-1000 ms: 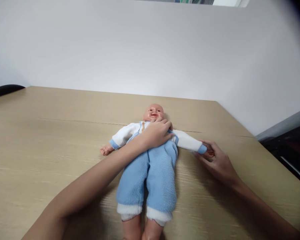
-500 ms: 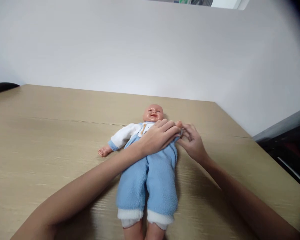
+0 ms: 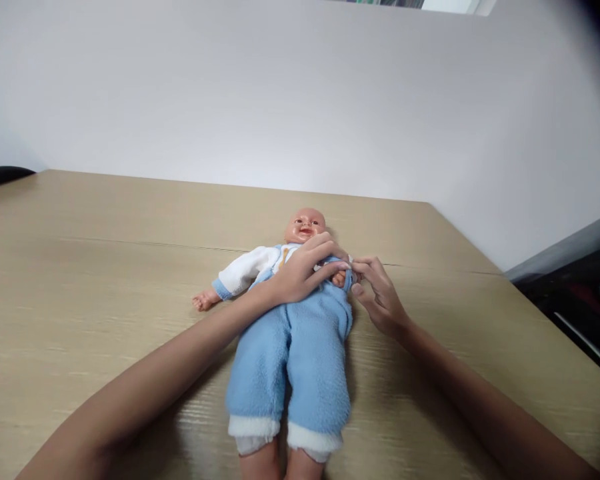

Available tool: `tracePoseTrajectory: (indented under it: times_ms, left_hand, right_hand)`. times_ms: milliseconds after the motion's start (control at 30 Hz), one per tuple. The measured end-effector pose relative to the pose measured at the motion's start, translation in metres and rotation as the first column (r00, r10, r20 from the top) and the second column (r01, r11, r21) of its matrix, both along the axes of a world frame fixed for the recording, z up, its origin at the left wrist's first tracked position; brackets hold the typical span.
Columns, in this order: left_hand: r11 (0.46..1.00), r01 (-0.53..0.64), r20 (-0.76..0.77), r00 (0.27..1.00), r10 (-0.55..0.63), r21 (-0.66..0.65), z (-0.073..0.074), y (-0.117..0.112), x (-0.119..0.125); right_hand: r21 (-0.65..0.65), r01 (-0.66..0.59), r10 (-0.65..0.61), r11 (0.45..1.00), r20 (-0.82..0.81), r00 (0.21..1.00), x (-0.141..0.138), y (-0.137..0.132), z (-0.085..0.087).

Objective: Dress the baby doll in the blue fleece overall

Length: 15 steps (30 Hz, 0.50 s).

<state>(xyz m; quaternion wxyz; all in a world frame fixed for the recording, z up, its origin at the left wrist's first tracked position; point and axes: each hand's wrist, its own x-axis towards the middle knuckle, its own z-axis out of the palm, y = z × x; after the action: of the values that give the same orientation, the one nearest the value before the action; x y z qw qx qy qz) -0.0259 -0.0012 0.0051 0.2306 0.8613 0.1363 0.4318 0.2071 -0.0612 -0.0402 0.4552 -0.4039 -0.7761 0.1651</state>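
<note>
A baby doll [image 3: 313, 353] in a blue and white fleece outfit lies on its back, head away from me. My left hand [image 3: 297, 270] reaches across its chest, fingers closed on the sleeve of the arm at the right. That doll arm is bent inward, and its small hand [image 3: 339, 279] peeks out beneath my left fingers. From the right, my right hand [image 3: 383, 300] pinches the blue sleeve cuff [image 3: 349, 277] between thumb and fingers. Most of that sleeve is hidden by my hands. The doll's other arm [image 3: 240, 272] stretches out to the left.
The doll rests on a light wooden table [image 3: 105, 287] with a seam running across it. Behind the table rises a pale wall [image 3: 230, 100]. A dark object [image 3: 570, 300] stands beyond the table's right edge, and a black curved shape [image 3: 5, 176] shows at the far left.
The doll's hand at the right has moved inward and down, from between my hands to under my left fingers. My right hand has shifted slightly left and down.
</note>
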Motion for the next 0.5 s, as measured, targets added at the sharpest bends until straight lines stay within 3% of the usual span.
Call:
tracePoseTrajectory:
  times_ms: [133, 267, 367, 500]
  left_hand:
    - [0.987, -0.051, -0.021, 0.999, 0.048, -0.154, -0.001, 0.006, 0.005]
    - [0.971, -0.08, -0.061, 0.996, 0.068, -0.223, -0.007, 0.013, 0.013]
    - [0.967, -0.144, -0.126, 0.985, 0.119, -0.212, -0.011, 0.013, 0.016]
    - [0.951, -0.268, -0.242, 0.943, 0.226, -0.156, -0.012, 0.01, 0.017]
  right_hand:
    - [0.002, 0.005, -0.005, 1.0, -0.004, 1.0, -0.005, -0.002, -0.001]
    - [-0.025, 0.026, -0.028, 0.999, -0.062, 0.998, -0.013, -0.004, -0.001]
    - [-0.154, 0.024, -0.051, 0.988, -0.175, 0.983, -0.017, -0.003, 0.0]
    - [-0.356, -0.089, -0.061, 0.93, -0.392, 0.918, -0.017, 0.003, -0.003]
